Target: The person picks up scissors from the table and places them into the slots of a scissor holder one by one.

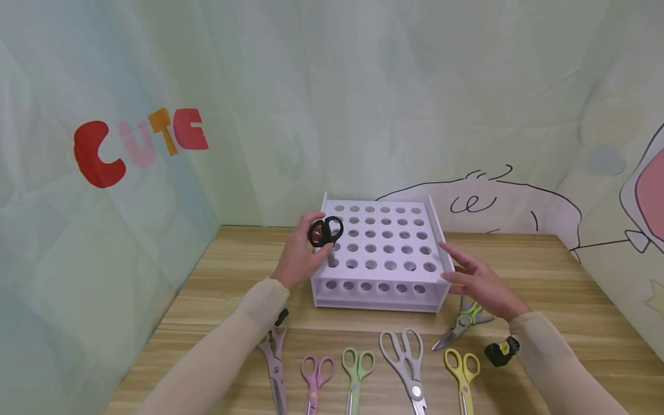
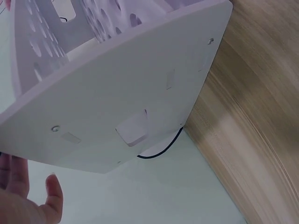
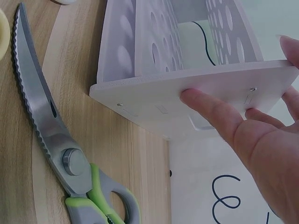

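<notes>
My left hand (image 1: 303, 258) holds black-handled scissors (image 1: 325, 237) over the left edge of a white rack (image 1: 377, 272) with rows of round holes. The blade points down at the front-left hole. In the left wrist view, the fingers and thumb of my left hand (image 2: 35, 198) show at the lower left beside the rack's side panel (image 2: 98, 112), with the scissors out of sight. My right hand (image 1: 479, 282) touches the rack's right side. In the right wrist view, the extended fingers (image 3: 219, 112) press on the outer side panel (image 3: 159, 100), one fingertip by its upper edge.
Grey-and-green shears (image 1: 461, 324) lie by the rack's right front corner. Along the front lie lilac scissors (image 1: 277, 372), pink scissors (image 1: 313, 380), green scissors (image 1: 355, 372), grey kitchen scissors (image 1: 410, 374) and yellow scissors (image 1: 463, 374). A printed cloth backdrop (image 1: 363, 115) hangs behind the wooden table (image 1: 249, 253).
</notes>
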Tool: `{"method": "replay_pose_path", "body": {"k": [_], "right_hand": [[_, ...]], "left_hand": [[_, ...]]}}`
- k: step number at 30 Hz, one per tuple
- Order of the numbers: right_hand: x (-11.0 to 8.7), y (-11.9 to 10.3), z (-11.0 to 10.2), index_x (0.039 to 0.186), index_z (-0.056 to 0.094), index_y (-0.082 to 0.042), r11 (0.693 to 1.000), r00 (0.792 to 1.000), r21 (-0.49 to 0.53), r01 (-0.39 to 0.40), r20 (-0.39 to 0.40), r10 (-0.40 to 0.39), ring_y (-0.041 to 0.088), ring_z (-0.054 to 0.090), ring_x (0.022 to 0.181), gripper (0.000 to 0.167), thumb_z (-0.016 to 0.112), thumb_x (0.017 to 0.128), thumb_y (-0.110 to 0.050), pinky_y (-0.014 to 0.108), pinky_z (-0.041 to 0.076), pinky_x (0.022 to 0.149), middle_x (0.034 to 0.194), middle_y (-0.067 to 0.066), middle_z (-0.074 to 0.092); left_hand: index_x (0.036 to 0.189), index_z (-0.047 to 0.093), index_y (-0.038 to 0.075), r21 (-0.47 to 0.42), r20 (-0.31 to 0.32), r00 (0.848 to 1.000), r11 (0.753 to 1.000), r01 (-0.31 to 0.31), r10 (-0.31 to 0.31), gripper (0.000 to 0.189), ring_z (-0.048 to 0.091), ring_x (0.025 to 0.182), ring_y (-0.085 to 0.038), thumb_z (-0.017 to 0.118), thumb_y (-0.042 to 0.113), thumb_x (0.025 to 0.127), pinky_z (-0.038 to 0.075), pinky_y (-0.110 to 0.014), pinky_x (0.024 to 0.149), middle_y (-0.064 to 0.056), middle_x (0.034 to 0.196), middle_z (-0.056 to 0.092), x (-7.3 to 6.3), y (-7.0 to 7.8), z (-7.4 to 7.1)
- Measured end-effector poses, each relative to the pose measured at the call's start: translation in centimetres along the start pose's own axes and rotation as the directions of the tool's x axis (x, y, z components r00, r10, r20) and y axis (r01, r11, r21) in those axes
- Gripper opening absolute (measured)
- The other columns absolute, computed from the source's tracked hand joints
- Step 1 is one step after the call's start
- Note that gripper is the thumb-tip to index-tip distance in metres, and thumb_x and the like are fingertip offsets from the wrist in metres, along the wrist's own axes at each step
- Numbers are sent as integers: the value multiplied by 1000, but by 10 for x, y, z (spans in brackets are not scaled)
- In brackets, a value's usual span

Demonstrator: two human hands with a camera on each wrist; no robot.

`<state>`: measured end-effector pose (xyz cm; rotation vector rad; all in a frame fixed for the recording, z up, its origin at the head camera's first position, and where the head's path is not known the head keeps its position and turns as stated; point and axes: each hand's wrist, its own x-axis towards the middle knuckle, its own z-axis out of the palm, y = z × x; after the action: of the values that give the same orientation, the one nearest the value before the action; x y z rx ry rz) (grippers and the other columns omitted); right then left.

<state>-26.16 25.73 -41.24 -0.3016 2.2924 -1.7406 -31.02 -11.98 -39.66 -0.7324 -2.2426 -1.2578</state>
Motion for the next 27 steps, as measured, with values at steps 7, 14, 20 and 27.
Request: {"method": "replay_pose_path", "body": {"k": [7,14,20,27], "right_hand": [[3,2,0,159,20,-22,1000,1000,13,-4,-3,4,46,30,140,73,60,98,-19,46,49,98,165,11,6],[2,-1,1,159,21,-20,1000,1000,18,-7,-6,7,45,27,142,72,60,98,-17,43,50,97,165,11,8],[0,-4,2,159,20,-19,1000,1000,18,1,1,-1,46,25,142,73,60,99,-16,46,49,99,165,12,7],[-1,-4,3,159,20,-19,1000,1000,22,6,-1,-6,46,25,142,72,60,99,-16,47,49,99,165,12,7]], "left_hand": [[134,43,5,66,44,998,997,-48,45,63,67,84,-27,75,-6,80,57,-39,78,-21,99,68,-3,0,2],[132,50,6,128,104,993,990,-62,49,56,64,82,-22,75,-3,83,57,-35,76,-15,103,63,-7,-4,2],[126,54,3,139,112,987,981,-134,119,51,66,81,-23,75,-5,80,57,-36,76,-15,104,63,-9,-8,5],[124,56,3,145,116,980,973,-179,163,48,65,84,-24,74,-4,80,56,-38,78,-14,107,62,-9,-10,5]]}}
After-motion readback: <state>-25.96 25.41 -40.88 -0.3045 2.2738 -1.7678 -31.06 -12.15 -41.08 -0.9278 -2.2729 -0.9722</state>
